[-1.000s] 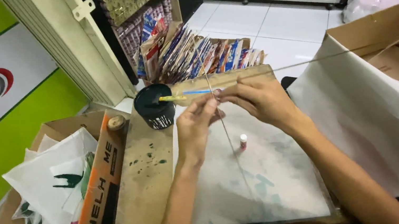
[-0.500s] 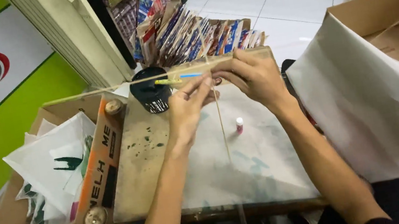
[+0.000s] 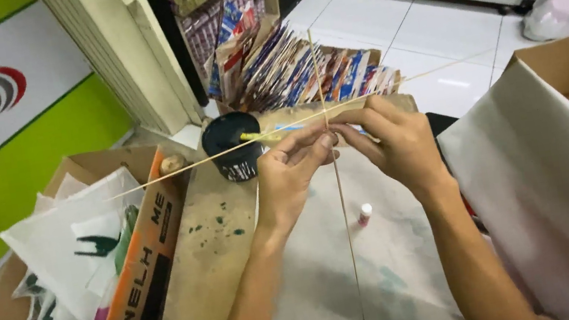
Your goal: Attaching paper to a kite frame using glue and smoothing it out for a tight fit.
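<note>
Paper-covered board (image 3: 317, 269) | both hands (image 3: 344, 154) pinch crossed thin sticks (image 3: 340, 197)

We see a stained wooden counter (image 3: 211, 270). On it lie white paper (image 3: 334, 281), a black pot (image 3: 233, 145) and a small glue tube (image 3: 364, 214).

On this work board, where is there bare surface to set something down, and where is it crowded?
Free: the stained brown strip between the printed carton edge and the left hand's forearm, and the white sheet below the small glue tube. Crowded: around the black cup, where both hands, the right hand included, pinch the crossed sticks.
</note>
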